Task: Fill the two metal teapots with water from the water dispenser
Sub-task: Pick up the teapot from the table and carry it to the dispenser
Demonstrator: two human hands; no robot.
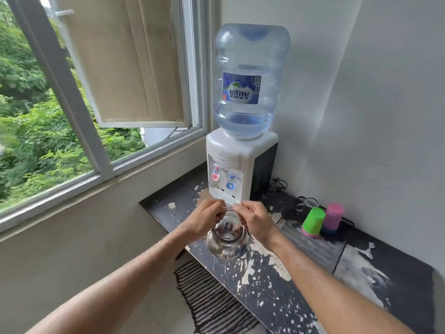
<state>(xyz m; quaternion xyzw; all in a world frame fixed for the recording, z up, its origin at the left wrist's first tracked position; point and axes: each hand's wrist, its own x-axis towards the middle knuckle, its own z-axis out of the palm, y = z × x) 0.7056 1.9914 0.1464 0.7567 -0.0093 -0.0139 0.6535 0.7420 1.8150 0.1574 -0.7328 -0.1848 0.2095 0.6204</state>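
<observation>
I hold the teapot (pixel 227 239) by its wire handle (pixel 228 208), left hand (pixel 207 219) and right hand (pixel 256 220) each pinching it in a tight grip, steadying it before the water dispenser (pixel 237 169)

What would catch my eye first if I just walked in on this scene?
Probably the big blue water bottle, upended on the white water dispenser in the corner beside the open window, with only a little water left at its bottom. Just in front of the dispenser, the left hand and right hand pinch the thin handle of a shiny metal teapot, lid on. To the right, a green cup and a pink cup sit upside down on the flaking dark counter.
</observation>
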